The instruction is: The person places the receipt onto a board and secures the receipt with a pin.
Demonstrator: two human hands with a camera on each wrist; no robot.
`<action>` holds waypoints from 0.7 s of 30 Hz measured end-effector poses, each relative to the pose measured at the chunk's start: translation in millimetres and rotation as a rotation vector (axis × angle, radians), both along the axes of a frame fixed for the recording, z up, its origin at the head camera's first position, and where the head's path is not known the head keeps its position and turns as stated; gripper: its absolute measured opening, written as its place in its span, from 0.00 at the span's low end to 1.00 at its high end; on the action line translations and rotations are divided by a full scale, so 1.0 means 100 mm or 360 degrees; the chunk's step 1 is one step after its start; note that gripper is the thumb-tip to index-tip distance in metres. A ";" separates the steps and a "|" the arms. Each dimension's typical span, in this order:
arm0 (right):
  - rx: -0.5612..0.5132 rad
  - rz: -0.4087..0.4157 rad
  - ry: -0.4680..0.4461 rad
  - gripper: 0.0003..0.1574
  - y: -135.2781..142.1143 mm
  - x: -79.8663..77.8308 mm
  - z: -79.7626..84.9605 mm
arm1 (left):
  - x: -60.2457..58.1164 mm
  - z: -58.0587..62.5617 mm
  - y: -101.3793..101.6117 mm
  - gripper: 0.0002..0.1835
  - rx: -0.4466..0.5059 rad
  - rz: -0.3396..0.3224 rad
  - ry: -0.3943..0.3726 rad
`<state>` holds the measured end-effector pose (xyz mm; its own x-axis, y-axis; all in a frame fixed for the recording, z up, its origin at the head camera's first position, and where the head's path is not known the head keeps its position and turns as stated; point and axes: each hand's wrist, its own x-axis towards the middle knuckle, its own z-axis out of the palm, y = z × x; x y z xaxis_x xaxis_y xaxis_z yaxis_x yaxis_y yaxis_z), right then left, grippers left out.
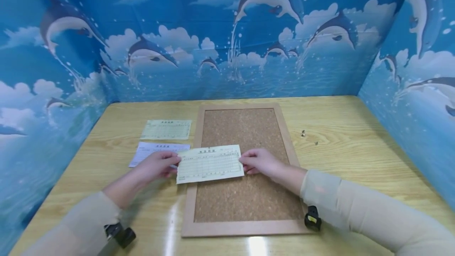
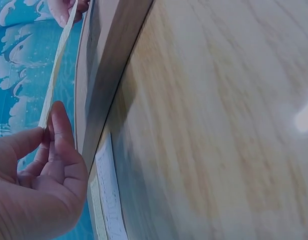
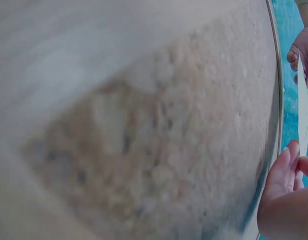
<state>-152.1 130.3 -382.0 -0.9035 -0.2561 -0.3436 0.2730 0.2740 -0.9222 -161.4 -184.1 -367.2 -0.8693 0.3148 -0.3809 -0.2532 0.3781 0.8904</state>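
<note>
A pale yellow-green printed form slip [image 1: 209,164] is stretched between both hands, held above the left part of a wood-framed cork board [image 1: 245,200]. My left hand [image 1: 160,165] pinches its left edge between thumb and fingers. At the opposite edge, my right hand [image 1: 261,163] pinches it the same way. Seen nearly edge-on in the left wrist view, the slip [image 2: 58,67] runs from the left hand [image 2: 49,175] up to the other hand. The right wrist view shows the right hand's fingers [image 3: 281,172] on the slip's near end.
Left of the board lie a green form slip [image 1: 166,129] and a white one [image 1: 153,151], partly behind the left hand. Small metallic pins [image 1: 303,133] sit on the wooden table [image 1: 334,145] to the right. A dolphin-print curtain [image 1: 227,74] encloses the back and sides.
</note>
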 end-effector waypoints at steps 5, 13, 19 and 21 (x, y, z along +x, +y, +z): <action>0.0018 -0.0020 0.0011 0.14 0.08 -0.02 0.01 | -0.04 0.01 0.08 0.11 -0.0029 -0.0003 0.0008; 0.0006 -0.0031 0.0023 0.15 0.16 -0.01 0.03 | -0.09 0.04 0.19 0.12 -0.0036 0.0027 -0.0025; -0.0024 -0.0068 0.0004 0.16 0.21 -0.02 0.02 | -0.12 0.05 0.25 0.13 -0.0045 0.0061 -0.0050; -0.0031 -0.0076 0.0008 0.16 0.22 -0.02 0.03 | -0.12 0.05 0.26 0.13 -0.0039 0.0070 -0.0053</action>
